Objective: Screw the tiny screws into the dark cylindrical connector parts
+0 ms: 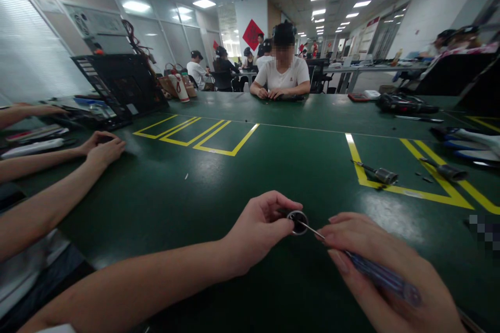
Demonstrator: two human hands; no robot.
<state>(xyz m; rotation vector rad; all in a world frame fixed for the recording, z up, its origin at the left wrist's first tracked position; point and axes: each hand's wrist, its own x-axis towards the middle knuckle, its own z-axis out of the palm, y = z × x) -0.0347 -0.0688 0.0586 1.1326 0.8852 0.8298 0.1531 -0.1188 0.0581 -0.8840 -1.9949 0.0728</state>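
Note:
My left hand [255, 234] pinches a small round metal housing [300, 216] between thumb and fingers, its dark open end turned to the right. In my right hand [390, 250] lies a screwdriver [385, 276] with a translucent bluish-purple handle. Its thin shaft runs leftward, and the tip reaches into the housing's opening, where it is hard to make out. Farther right on the green table [219, 192] lie a metal cylinder with a thin dark rod [386, 176] and a similar cylinder [451, 172], with small dark bits beside them.
Yellow tape outlines [214, 152] mark the tabletop. A neighbouring person's hands [105, 148] rest at the left, near a black computer case [125, 86]. Across the table sits another person [282, 70]. A black tool-like object [406, 104] and blue-and-white items [472, 143] lie at the right.

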